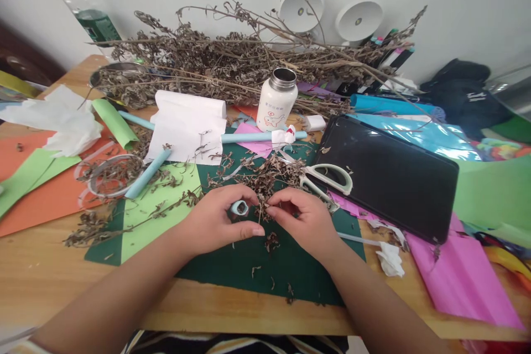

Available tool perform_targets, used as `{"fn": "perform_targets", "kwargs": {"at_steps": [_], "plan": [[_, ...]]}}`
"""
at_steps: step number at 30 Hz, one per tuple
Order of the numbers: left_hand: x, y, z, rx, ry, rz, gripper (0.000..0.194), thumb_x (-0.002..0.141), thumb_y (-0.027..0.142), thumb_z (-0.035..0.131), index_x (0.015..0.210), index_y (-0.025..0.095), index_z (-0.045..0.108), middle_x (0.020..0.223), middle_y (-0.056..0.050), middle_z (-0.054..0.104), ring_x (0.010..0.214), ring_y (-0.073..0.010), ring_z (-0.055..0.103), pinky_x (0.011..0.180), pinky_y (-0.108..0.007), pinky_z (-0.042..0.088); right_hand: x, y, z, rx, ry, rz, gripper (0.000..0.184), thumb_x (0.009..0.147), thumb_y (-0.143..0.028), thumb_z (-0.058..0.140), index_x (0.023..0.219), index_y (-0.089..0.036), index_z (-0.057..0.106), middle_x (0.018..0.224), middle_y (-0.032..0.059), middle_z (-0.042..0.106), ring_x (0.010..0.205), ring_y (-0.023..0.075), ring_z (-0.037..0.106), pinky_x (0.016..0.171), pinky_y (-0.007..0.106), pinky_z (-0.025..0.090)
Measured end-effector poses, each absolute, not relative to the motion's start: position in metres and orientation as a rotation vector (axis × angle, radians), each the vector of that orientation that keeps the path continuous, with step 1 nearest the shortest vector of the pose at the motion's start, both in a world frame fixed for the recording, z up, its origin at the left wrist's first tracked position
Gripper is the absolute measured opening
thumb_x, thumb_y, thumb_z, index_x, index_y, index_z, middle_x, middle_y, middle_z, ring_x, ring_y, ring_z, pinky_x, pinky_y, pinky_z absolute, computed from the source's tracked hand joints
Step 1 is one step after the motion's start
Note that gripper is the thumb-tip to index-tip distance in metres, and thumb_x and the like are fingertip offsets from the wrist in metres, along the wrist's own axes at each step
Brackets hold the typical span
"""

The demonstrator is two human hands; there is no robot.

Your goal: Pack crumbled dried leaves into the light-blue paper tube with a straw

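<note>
Your half-curled left hand [213, 215] holds a blue paper tube [239, 208], your right hand [309, 224] pinches dried leaves [263, 211]; squeezing could crumble them.

Tube [239, 211]: pale blue, narrow, rolled; round open end faces camera, dark bits inside; held in left hand [228, 213], between thumb and fingers, rest of length hidden. Sprig [262, 212]: thin, brown, dry, pinched at fingertips of right hand [305, 218], left fingertips just beside. Leaves [269, 174]: brown, dry, curled; loose heap on green mat [224, 265], just beyond both hands; few fragments scattered nearer mat's front edge.
</note>
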State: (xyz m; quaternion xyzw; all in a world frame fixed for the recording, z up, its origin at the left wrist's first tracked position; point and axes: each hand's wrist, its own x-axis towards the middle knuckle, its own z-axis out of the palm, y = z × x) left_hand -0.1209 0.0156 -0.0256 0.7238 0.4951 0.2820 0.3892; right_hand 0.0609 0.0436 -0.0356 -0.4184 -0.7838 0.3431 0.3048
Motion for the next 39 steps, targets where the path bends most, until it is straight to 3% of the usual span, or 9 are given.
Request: {"fn": "perform_targets", "kwargs": {"at_steps": [8, 14, 17, 21, 26, 30, 39], "plan": [[-0.114, 0.015, -0.026, 1.694, 1.502, 0.745, 0.025, 0.076, 0.034, 0.046, 0.061, 0.015, 0.051, 0.054, 0.003, 0.046, 0.052, -0.0094, 0.042, 0.050, -0.020, 0.034, 0.057, 0.041, -0.036, -1.023, -2.242, 0.664, 0.009, 0.073, -0.016, 0.050, 0.072, -0.017, 0.058, 0.067, 0.0014, 0.058, 0.057, 0.0101, 0.049, 0.057, 0.023, 0.040], [-0.118, 0.017, -0.029, 1.561, 1.535, 0.925, 0.024, 0.075, 0.032, 0.046, 0.059, 0.015, 0.048, 0.054, 0.002, 0.047, 0.051, -0.0103, 0.043, 0.051, -0.021, 0.036, 0.059, 0.042, -0.036, -1.086, -2.092, 0.813, 0.006, 0.069, -0.015, 0.052, 0.070, -0.019, 0.057, 0.064, -0.0007, 0.057, 0.053, 0.0089, 0.046, 0.054, 0.023, 0.040], [-0.123, 0.020, -0.027, 1.736, 1.726, 0.792, 0.022, 0.076, 0.035, 0.046, 0.066, 0.016, 0.052, 0.059, 0.001, 0.052, 0.055, -0.0122, 0.046, 0.053, -0.022, 0.036, 0.062, 0.044, -0.039, -1.106, -1.826, 1.035, 0.004, 0.069, -0.017, 0.055, 0.071, -0.019, 0.057, 0.061, -0.0020, 0.055, 0.048, 0.0073, 0.045, 0.047, 0.021, 0.039], [-0.127, 0.023, -0.022, 1.906, 1.952, 0.571, 0.024, 0.076, 0.035, 0.045, 0.091, 0.020, 0.055, 0.082, -0.001, 0.059, 0.058, -0.0138, 0.050, 0.055, -0.024, 0.037, 0.064, 0.045, -0.043, -1.054, -1.671, 1.115, 0.003, 0.071, -0.020, 0.055, 0.073, -0.020, 0.056, 0.060, -0.0028, 0.055, 0.049, 0.0070, 0.048, 0.044, 0.018, 0.041], [-0.118, 0.015, -0.015, 2.054, 1.500, 0.573, 0.023, 0.074, 0.034, 0.049, 0.090, 0.019, 0.053, 0.083, -0.001, 0.057, 0.071, -0.0142, 0.052, 0.065, -0.023, 0.040, 0.063, 0.042, -0.044, -0.947, -1.584, 1.061, 0.006, 0.071, -0.018, 0.056, 0.074, -0.022, 0.055, 0.066, -0.0028, 0.057, 0.055, 0.0073, 0.051, 0.049, 0.019, 0.044], [-0.103, 0.007, -0.017, 1.832, 1.165, 0.476, 0.022, 0.075, 0.038, 0.048, 0.082, 0.017, 0.050, 0.072, 0.002, 0.053, 0.060, -0.0103, 0.047, 0.055, -0.019, 0.039, 0.064, 0.034, -0.039, -0.808, -1.643, 0.947, 0.014, 0.070, -0.012, 0.056, 0.077, -0.024, 0.055, 0.068, -0.0016, 0.056, 0.061, 0.0097, 0.052, 0.053, 0.022, 0.044], [-0.096, 0.003, -0.024, 1.690, 1.102, 0.524, 0.018, 0.079, 0.032, 0.043, 0.075, 0.015, 0.046, 0.067, 0.003, 0.045, 0.062, -0.0097, 0.042, 0.057, -0.019, 0.037, 0.059, 0.034, -0.029, -0.488, -2.000, 0.647, 0.017, 0.069, -0.005, 0.055, 0.080, -0.017, 0.053, 0.072, 0.0031, 0.060, 0.067, 0.0109, 0.056, 0.060, 0.025, 0.046]]}}
